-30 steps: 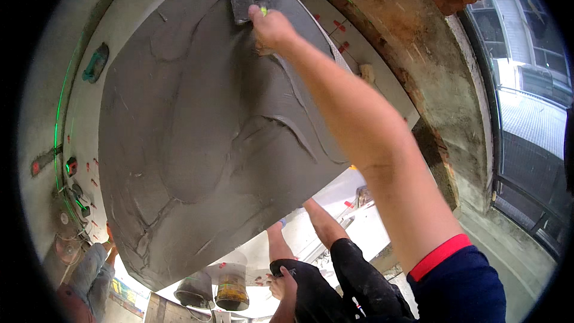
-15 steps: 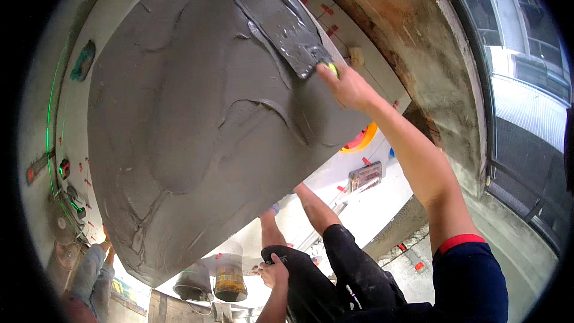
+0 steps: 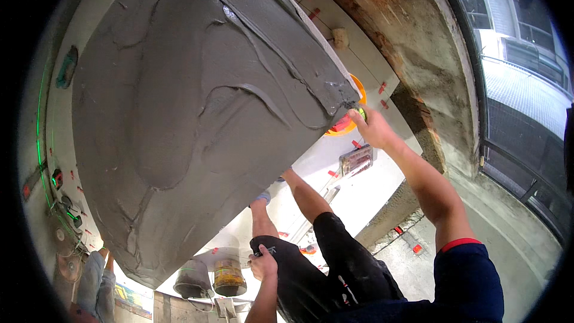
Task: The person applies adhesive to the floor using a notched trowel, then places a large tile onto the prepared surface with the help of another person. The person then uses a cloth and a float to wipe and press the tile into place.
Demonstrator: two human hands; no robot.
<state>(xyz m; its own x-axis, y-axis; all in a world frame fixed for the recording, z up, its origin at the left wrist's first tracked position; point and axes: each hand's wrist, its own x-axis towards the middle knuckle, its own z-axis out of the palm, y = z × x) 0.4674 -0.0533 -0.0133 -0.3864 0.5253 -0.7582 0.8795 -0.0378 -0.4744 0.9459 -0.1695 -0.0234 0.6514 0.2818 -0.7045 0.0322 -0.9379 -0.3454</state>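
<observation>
My right hand (image 3: 371,125) holds a trowel by its green handle (image 3: 361,112), its mortar-coated blade (image 3: 341,100) at the right corner of a large slab (image 3: 137,131) spread with grey mortar. Ridges and drag lines cross the mortar near its right side. Lower down, my left hand (image 3: 263,263) has curled fingers beside my black shorts (image 3: 330,245); whether it grips the fabric or something else I cannot make out. An orange container (image 3: 335,131) with red contents shows just under the slab's right corner.
Two buckets (image 3: 229,275) stand below the slab on white tiled flooring (image 3: 388,167) with red clips. A metal box (image 3: 356,158) lies at right. A laser tool (image 3: 57,179) sits at left, a co-worker's legs (image 3: 92,281) lower left. A window (image 3: 514,36) is at right.
My right hand has drawn the trowel down and to the right along the slab's edge to its corner. The view has shifted, showing more of the orange container.
</observation>
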